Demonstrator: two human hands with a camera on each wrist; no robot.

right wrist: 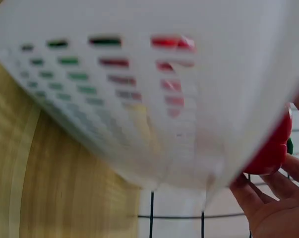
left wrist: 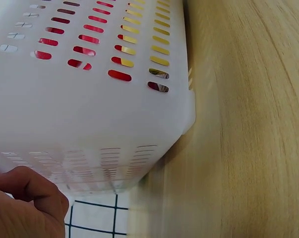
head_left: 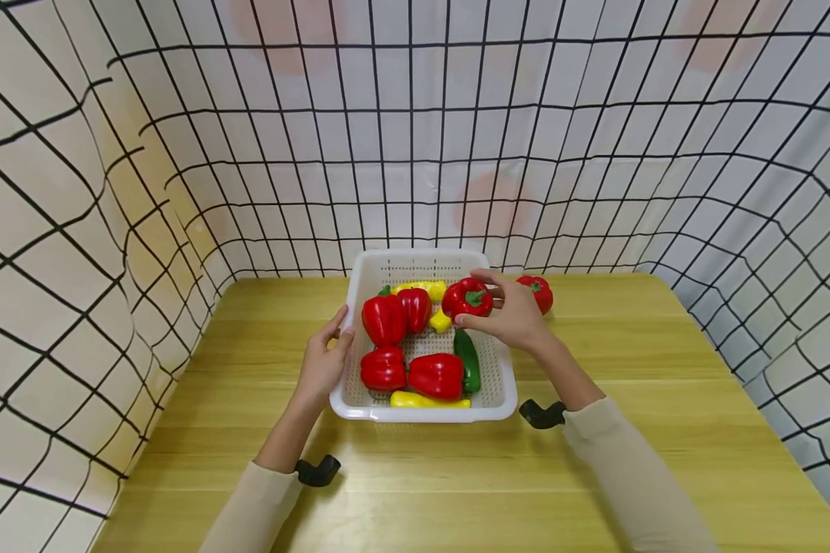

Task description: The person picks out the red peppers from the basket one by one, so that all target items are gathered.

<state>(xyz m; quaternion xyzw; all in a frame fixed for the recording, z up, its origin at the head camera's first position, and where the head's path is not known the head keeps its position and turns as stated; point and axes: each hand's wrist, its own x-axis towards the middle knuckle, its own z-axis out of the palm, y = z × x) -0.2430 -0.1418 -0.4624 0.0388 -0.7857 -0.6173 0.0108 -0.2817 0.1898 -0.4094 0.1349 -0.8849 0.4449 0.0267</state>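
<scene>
A white plastic basket (head_left: 422, 415) with slotted walls stands on the table. My left hand (head_left: 323, 361) grips its left rim, thumb on top; in the left wrist view the curled fingers (left wrist: 37, 191) lie against the outer wall. Over the basket's right side, my right hand (head_left: 515, 311) holds a red bell pepper (head_left: 466, 297) between thumb and fingers, its green stem turned to the right. Inside lie several more red bell peppers (head_left: 383, 320), yellow vegetables (head_left: 429, 400) and a long green pepper (head_left: 467, 361). In the right wrist view the held pepper shows partly behind the rim.
Another red bell pepper (head_left: 537, 293) sits on the table just right of the basket, partly behind the right hand. A wooden table (head_left: 415, 491) lies under everything. Black wire grid (head_left: 429, 161) stands behind and on both sides. Black wrist mounts (head_left: 542, 415) stick out from the forearms.
</scene>
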